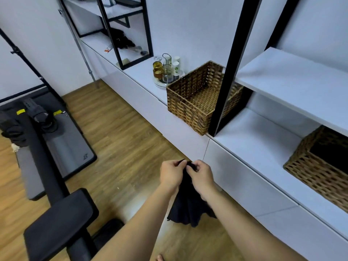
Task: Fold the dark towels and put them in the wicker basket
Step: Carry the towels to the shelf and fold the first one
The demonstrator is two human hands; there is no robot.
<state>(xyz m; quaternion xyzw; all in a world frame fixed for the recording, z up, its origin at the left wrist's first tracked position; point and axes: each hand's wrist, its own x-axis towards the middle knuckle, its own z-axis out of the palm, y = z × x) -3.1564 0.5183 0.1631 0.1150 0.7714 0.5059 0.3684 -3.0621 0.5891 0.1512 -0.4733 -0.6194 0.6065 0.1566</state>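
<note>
Hanging in mid-air above the floor — a dark towel (188, 200), pinched at its top edge by left hand (171, 176) and right hand (201, 175); wicker basket (195, 98) well apart on the shelf — bunched cloth may be folded crooked.

Basket (190, 102) on cabinet (263, 146) (tray (160, 84) behind)

right basket (320, 166) cut off, contents indiscernible

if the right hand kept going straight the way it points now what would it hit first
Probably the left hand: the right hand points leftward at it across the bunched top of the hanging dark towel. Depth is unclear.
</note>
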